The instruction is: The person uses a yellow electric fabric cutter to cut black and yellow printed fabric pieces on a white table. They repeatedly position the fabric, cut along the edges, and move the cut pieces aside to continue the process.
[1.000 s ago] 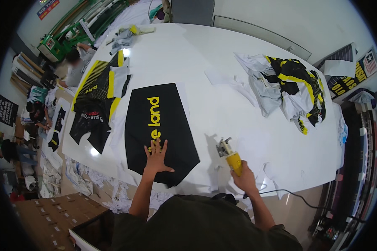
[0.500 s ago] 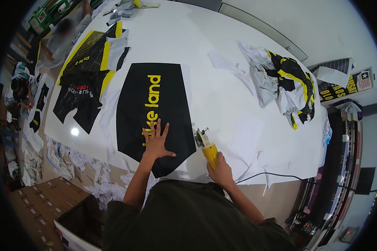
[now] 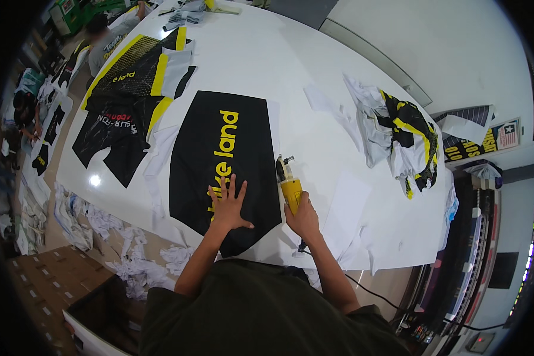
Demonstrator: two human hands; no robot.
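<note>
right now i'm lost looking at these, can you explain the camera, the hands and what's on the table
No robot here: the view comes from a wide fisheye camera on a person's head, looking down, so straight edges bend. The left hand rests on a black panel with yellow lettering, fingers spread. The right hand grips a yellow power tool, its metal head beside the panel's right edge. Also on the white table are patterned pieces to the left and a crumpled pile to the right.
</note>
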